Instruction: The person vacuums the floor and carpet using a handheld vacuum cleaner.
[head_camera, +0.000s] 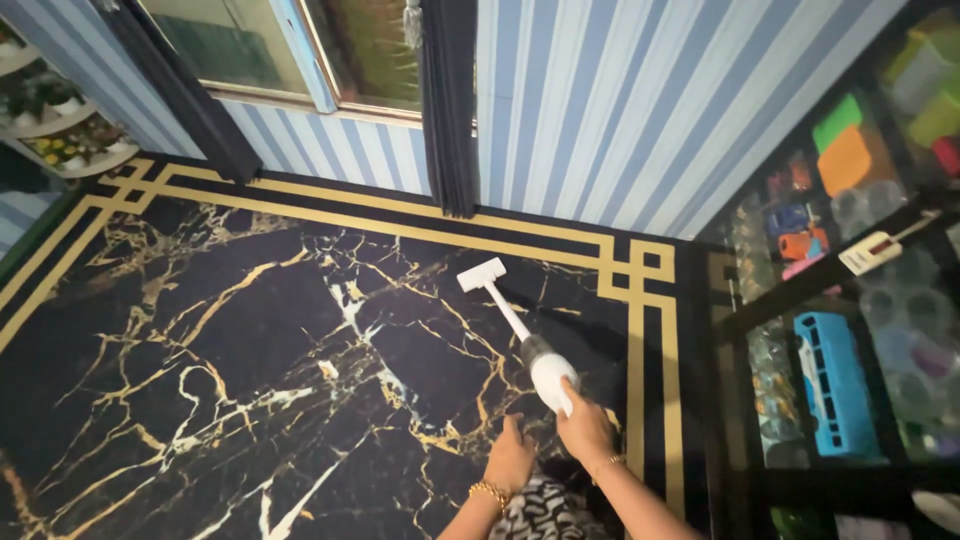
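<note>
As seen from above: rug (200, 330), black with gold veining. Left hand (510, 458), loosely curled, holding nothing, low beside the vacuum. Vacuum (553, 380), white, its head (481, 274) flat on the rug toward the striped wall (620, 110). Right hand (583, 425), wrapped closed about the vacuum's rear. Shelf (800, 280) of coloured containers, close right; likely knocked by a wide sweep. Handle hidden under the fingers; shelf contents blurred, forearms cut off.

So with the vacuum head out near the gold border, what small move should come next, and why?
Probably draw the white stick vacuum back along the black marbled rug: the right hand grips its body, and its head sits far out.
</note>
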